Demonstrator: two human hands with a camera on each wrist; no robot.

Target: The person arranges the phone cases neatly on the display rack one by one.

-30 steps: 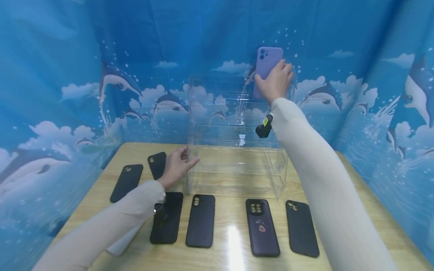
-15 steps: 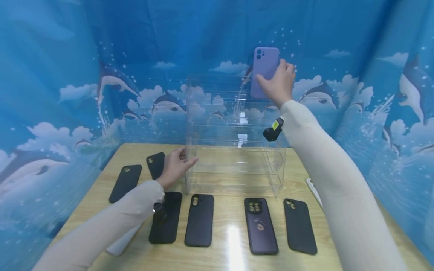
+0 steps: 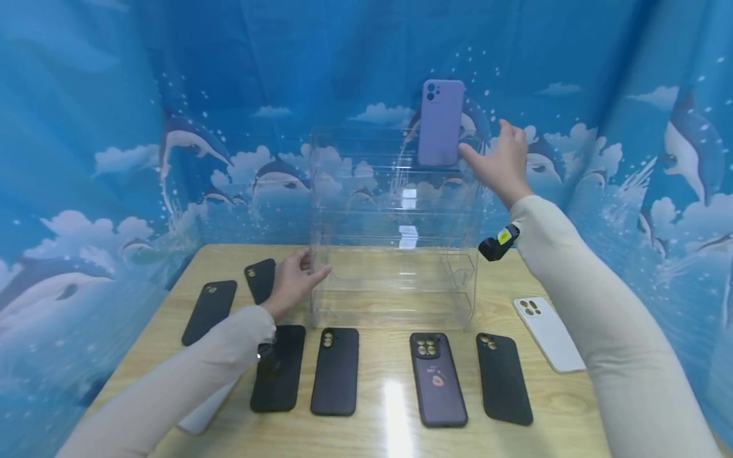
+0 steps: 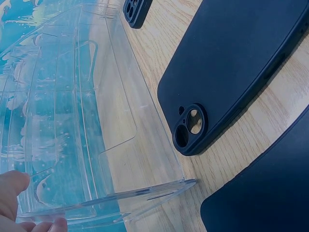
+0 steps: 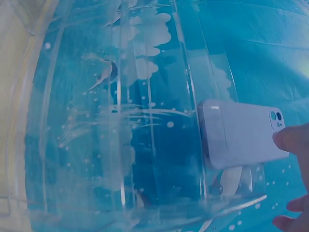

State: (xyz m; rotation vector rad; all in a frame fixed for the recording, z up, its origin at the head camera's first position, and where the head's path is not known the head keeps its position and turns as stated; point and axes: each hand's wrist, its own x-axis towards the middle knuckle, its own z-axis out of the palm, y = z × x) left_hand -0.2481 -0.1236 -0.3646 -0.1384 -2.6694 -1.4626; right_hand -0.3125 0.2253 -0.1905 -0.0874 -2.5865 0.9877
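A purple phone case [image 3: 441, 122] stands upright on the top tier of a clear acrylic display rack [image 3: 395, 312], camera cutout at its upper left. Just right of it is my right hand [image 3: 499, 159], fingers spread, thumb tip close to the case's lower right edge. In the right wrist view, the thumb overlaps the purple phone case [image 5: 244, 135] near its camera end. My left hand [image 3: 294, 280] grips the rack's left side panel between thumb and fingers. The left wrist view has the left hand's thumb [image 4: 14, 183] and fingertips on either side of that panel.
Black phone cases lie left of the rack [image 3: 210, 312] and before it [image 3: 336, 372], one with a printed design [image 3: 438, 381]. A white phone case [image 3: 550, 334] lies at right; another pale one [image 3: 206, 407] is partly under my left sleeve. A dolphin-print curtain [image 3: 366, 57] surrounds the wooden table.
My right hand has let go of the purple phone case and moved right, leaving it standing on the top tier. The white case at right has come into view. My left hand stays put.
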